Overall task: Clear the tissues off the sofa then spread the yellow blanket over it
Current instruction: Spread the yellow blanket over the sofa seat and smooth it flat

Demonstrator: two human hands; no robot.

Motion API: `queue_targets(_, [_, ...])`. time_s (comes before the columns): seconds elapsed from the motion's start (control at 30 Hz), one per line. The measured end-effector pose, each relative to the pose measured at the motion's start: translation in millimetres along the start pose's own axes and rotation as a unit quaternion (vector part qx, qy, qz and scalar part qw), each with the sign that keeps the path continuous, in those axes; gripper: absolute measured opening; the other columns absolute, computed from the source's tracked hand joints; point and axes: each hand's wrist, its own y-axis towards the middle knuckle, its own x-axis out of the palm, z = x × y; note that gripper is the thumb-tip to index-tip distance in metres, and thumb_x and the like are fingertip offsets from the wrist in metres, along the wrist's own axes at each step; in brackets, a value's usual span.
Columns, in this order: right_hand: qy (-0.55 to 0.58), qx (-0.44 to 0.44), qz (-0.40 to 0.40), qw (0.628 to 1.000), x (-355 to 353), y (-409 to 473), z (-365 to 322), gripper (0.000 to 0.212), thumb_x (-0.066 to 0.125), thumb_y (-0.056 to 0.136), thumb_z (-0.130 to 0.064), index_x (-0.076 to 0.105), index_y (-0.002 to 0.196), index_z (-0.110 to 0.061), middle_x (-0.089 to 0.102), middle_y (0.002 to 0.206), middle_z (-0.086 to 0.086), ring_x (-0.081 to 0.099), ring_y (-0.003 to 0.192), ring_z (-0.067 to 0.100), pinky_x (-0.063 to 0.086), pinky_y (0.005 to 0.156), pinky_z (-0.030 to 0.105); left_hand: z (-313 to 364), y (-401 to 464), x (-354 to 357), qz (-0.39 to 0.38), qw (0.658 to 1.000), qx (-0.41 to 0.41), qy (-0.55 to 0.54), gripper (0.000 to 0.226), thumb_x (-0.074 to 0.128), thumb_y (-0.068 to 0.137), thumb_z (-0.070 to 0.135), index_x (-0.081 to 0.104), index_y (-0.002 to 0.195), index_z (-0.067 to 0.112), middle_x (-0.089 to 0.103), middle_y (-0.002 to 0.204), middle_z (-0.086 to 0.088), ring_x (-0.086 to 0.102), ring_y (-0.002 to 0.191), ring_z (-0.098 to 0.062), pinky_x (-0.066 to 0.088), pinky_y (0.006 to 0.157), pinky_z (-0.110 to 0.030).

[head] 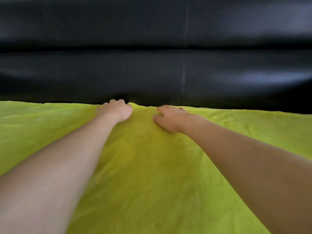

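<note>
The yellow blanket (148,166) lies spread over the sofa seat, and its far edge runs along the foot of the black sofa backrest (152,71). My left hand (116,110) is at that far edge. Its fingers curl down over the edge, and a small ridge of cloth bunches up beside the thumb. My right hand (170,118) rests palm down on the blanket just short of the edge, fingers spread. Both forearms reach forward across the blanket. No tissues are in view.
The backrest fills the upper half of the view, with a vertical seam (184,73) right of centre. The blanket reaches the left, right and bottom borders of the frame, hiding the seat.
</note>
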Motion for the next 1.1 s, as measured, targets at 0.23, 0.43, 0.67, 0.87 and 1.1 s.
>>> queue_targets(0.23, [0.046,0.001,-0.017,0.999,8,38,-31,0.059,0.027,0.102,-0.047,0.024,0.154,-0.020,0.022,0.160,0.001,0.023,0.146,0.024,0.021,0.118,0.045,-41,25,-8,-0.132,0.986,0.084,-0.063,0.053,0.026,0.102,0.051,0.040,0.150,0.033,0.030,0.160,0.003,0.031,0.145,-0.025,0.020,0.119,-0.045])
queue_targets(0.43, [0.002,0.014,-0.030,0.999,19,48,-23,0.063,0.019,0.100,-0.056,0.017,0.155,-0.027,0.011,0.163,-0.005,0.009,0.150,0.018,0.007,0.121,0.046,-73,36,-11,-0.151,0.986,0.062,-0.033,0.071,0.017,0.084,0.082,0.023,0.149,0.055,0.007,0.164,0.016,0.009,0.152,-0.024,0.006,0.121,-0.053])
queue_targets(0.67, [-0.006,0.021,-0.022,1.000,25,54,-19,0.065,0.017,0.098,-0.059,0.014,0.155,-0.030,0.010,0.163,-0.006,0.007,0.150,0.016,0.008,0.121,0.044,-86,36,-12,0.034,0.998,-0.024,0.053,0.060,0.028,0.096,0.055,0.045,0.143,0.024,0.037,0.148,-0.008,0.035,0.135,-0.033,0.034,0.106,-0.050])
queue_targets(0.87, [-0.010,0.022,-0.017,1.000,28,56,-18,0.065,0.016,0.098,-0.059,0.015,0.155,-0.030,0.010,0.163,-0.007,0.009,0.149,0.016,0.009,0.121,0.043,-115,44,-9,-0.063,0.997,-0.054,0.007,0.073,0.024,0.092,0.068,0.020,0.156,0.034,0.017,0.164,-0.003,0.017,0.149,-0.032,0.012,0.119,-0.058])
queue_targets(1.1, [-0.012,0.023,-0.012,1.000,29,57,-18,0.064,0.017,0.098,-0.060,0.015,0.155,-0.031,0.011,0.163,-0.007,0.010,0.149,0.016,0.009,0.121,0.043,-114,35,-18,-0.084,0.993,-0.070,0.033,0.080,0.024,0.085,0.080,0.017,0.154,0.040,0.014,0.164,0.001,0.015,0.150,-0.031,0.012,0.115,-0.065])
